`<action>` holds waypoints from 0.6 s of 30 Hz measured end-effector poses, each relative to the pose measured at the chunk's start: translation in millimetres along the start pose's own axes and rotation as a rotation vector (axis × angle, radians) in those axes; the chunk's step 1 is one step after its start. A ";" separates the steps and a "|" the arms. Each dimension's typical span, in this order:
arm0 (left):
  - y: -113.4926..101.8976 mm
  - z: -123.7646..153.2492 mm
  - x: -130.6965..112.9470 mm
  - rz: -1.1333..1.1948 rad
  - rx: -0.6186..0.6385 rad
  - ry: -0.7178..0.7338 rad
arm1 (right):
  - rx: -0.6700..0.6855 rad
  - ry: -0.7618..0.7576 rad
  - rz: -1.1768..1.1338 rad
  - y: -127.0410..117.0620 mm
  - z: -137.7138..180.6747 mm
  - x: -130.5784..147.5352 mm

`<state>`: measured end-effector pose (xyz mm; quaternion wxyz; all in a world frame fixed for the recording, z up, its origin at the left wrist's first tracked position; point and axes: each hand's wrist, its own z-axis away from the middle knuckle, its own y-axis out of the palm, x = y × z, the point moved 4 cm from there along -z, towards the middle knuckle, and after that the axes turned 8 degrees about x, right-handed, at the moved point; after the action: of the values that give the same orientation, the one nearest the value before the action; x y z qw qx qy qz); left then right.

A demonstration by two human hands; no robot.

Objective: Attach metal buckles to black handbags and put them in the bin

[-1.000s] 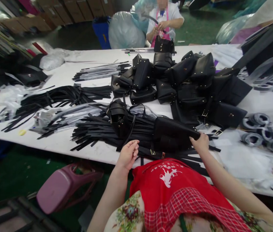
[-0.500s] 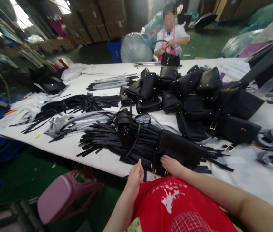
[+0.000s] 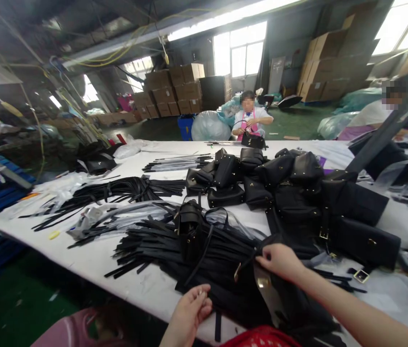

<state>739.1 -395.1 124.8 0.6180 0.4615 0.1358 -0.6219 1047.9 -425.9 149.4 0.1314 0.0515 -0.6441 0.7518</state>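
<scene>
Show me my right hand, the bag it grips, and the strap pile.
right hand (image 3: 279, 261): head view, knuckles.
black bag (image 3: 281, 304): head view, front panel.
strap pile (image 3: 146, 248): head view, middle straps.

A heap of black handbags (image 3: 297, 188) lay at 1 o'clock on the white table (image 3: 142, 289). Black strap bundles (image 3: 117, 190) sat at 10 o'clock. A co-worker (image 3: 252, 119) sat at 12 o'clock, with stacked cardboard boxes (image 3: 175, 91) at 11.
</scene>
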 end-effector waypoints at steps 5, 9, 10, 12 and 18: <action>66.9 21.5 -50.9 -0.205 0.219 0.127 | 0.038 0.111 -0.364 -93.8 30.6 -4.2; 115.3 34.2 -56.8 -0.446 0.390 0.199 | -0.017 0.177 -0.340 -106.5 55.1 9.1; 126.4 37.6 -54.6 -0.541 0.452 0.216 | -0.036 0.206 -0.331 -104.9 58.5 10.9; 147.1 43.6 -48.4 -0.779 0.578 0.267 | -0.057 0.251 -0.321 -99.9 61.6 13.3; 183.0 43.2 -37.9 -1.081 0.663 0.440 | -0.069 0.240 -0.361 -99.0 65.3 16.2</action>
<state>878.0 -439.2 249.6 0.0033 0.6099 0.2724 -0.7442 1052.5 -474.5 258.7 0.3413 0.0713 -0.6296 0.6943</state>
